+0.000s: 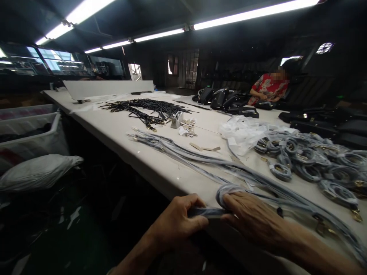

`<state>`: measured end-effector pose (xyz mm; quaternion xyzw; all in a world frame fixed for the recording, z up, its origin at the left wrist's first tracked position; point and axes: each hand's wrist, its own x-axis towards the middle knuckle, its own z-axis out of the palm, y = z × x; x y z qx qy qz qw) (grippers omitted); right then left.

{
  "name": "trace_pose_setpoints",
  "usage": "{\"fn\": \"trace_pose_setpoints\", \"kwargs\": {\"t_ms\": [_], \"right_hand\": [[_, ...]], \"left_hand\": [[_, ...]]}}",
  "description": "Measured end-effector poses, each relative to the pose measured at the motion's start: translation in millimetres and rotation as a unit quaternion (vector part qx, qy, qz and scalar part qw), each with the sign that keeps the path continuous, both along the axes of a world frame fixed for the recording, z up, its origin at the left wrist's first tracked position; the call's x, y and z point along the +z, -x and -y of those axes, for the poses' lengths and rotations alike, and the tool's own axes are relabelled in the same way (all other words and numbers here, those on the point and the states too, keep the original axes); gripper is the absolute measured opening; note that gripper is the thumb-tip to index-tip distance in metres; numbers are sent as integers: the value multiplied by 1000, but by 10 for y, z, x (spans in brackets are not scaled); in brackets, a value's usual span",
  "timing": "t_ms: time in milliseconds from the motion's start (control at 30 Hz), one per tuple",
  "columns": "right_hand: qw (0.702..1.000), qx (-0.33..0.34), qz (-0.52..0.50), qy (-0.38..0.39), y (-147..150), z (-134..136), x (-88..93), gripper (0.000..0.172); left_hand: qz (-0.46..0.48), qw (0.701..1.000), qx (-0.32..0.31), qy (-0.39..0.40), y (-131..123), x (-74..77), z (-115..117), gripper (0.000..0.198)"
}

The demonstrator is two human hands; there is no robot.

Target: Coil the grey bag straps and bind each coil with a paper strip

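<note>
My left hand (183, 215) pinches a dark strap (209, 211) in clear plastic wrap at the table's near edge. My right hand (252, 212) is closed over the same strap, where part of it is wound into a small coil (226, 191). The fingers of the right hand partly hide that coil. Just beyond both hands, several long plastic-wrapped straps (197, 154) lie stretched along the table. Gold-coloured metal hardware (321, 225) shows beside my right forearm.
Coiled wrapped straps (309, 156) with gold clasps are heaped at right, by crumpled clear plastic (243, 131). Bare black straps (149, 109), a tape dispenser (177, 119) and paper scraps (187, 128) lie farther off. A person in a red top (271, 88) sits behind black bags (223, 99). White bins (54, 126) stand left.
</note>
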<state>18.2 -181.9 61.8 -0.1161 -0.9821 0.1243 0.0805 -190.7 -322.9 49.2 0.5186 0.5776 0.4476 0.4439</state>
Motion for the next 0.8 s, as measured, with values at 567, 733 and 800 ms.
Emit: {"fn": "trace_pose_setpoints", "kwargs": {"t_ms": [567, 733, 800], "right_hand": [[542, -173, -207, 796, 173, 201, 419, 48], [604, -98, -304, 730, 239, 213, 589, 38], [663, -89, -318, 672, 264, 270, 580, 36]], "left_hand": [[246, 958, 101, -108, -462, -666, -399, 51], [100, 954, 154, -239, -597, -585, -389, 34], [93, 954, 145, -244, -624, -501, -430, 29]]}}
